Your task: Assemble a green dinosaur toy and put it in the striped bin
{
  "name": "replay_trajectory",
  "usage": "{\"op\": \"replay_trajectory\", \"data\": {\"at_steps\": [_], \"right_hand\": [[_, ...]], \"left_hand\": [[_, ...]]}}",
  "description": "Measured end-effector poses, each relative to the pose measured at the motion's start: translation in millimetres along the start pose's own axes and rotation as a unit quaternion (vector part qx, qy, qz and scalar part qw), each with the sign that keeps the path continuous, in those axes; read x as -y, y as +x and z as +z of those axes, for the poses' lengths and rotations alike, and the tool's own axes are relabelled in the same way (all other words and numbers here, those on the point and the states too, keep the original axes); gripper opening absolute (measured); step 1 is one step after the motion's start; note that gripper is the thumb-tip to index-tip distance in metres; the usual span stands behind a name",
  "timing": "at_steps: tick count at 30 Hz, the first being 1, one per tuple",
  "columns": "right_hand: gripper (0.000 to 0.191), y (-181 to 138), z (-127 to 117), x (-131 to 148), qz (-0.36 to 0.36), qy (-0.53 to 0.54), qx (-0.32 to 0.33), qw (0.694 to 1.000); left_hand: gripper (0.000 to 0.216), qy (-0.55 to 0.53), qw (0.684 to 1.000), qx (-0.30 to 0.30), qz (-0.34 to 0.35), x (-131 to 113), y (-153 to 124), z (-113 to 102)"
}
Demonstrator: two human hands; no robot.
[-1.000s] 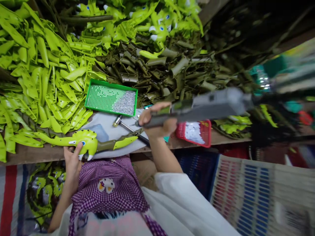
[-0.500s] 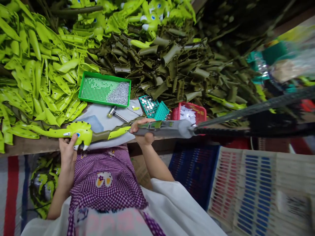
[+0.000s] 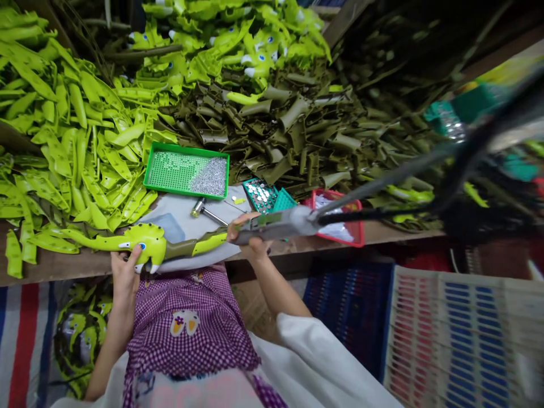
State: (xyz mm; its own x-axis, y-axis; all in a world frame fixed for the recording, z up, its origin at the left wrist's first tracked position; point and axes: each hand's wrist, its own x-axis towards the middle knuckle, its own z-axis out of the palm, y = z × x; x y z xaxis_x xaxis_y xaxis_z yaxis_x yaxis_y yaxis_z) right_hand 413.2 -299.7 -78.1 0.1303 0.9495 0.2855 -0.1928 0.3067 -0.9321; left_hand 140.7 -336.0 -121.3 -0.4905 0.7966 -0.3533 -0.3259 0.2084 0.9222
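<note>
My left hand [image 3: 125,272] grips the head of a lime-green toy dinosaur [image 3: 144,245] that lies along the near edge of the bench, on a grey cloth [image 3: 178,218]. My right hand [image 3: 250,235] is wrapped round a grey powered screwdriver [image 3: 280,224] with dark cables trailing off to the right. The tool's tip sits at the dinosaur's olive-and-green tail end [image 3: 208,243]. A small hammer [image 3: 204,211] lies on the cloth just behind.
A green tray of small screws [image 3: 187,177], a teal tray of round bits [image 3: 263,195] and a red basket [image 3: 340,226] line the bench. Heaps of lime-green shells [image 3: 63,141] and olive parts [image 3: 289,124] lie behind. Plastic crates [image 3: 446,334] stand low right; a bag of finished toys [image 3: 79,334] sits low left.
My right hand has brought the screwdriver down and left, from above the red basket to the dinosaur's tail end. My left hand stays on the toy's head.
</note>
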Motion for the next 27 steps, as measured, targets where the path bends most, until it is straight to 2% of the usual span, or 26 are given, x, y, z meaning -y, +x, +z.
{"op": "replay_trajectory", "data": {"at_steps": [3,6,8,10,12,15,24,27], "right_hand": [[0.053,55.7,15.8,4.1,-0.033,0.008,-0.033,0.999],[0.045,130.0,44.4,-19.4,-0.086,0.009,-0.135,0.987],[0.041,171.4,60.2,-45.1,-0.072,-0.022,-0.118,0.990],[0.039,197.4,68.4,-69.6,-0.070,-0.033,-0.104,0.991],[0.037,208.6,69.1,-87.1,-0.080,-0.030,-0.100,0.991],[0.036,209.5,63.6,-98.5,-0.082,-0.034,-0.091,0.992],[0.038,204.1,59.4,-104.0,-0.091,-0.055,-0.097,0.990],[0.039,207.0,63.2,-96.8,-0.078,-0.055,-0.100,0.990]], "left_hand": [[0.064,0.008,1.000,-0.012,-0.017,0.2,0.7,-0.3],[0.062,0.013,0.999,-0.025,-0.019,-0.2,0.2,-0.4],[0.061,0.013,0.999,-0.027,-0.030,-1.6,-0.9,-0.3],[0.059,0.013,0.999,-0.024,-0.040,-3.6,-2.4,0.0],[0.058,0.015,0.999,-0.022,-0.045,-5.3,-3.5,0.3],[0.058,0.017,0.998,-0.025,-0.046,-5.9,-3.2,0.3],[0.062,0.012,0.998,-0.043,-0.054,-4.8,-2.0,2.5],[0.063,0.009,0.998,-0.038,-0.055,-5.1,-1.7,2.8]]}}
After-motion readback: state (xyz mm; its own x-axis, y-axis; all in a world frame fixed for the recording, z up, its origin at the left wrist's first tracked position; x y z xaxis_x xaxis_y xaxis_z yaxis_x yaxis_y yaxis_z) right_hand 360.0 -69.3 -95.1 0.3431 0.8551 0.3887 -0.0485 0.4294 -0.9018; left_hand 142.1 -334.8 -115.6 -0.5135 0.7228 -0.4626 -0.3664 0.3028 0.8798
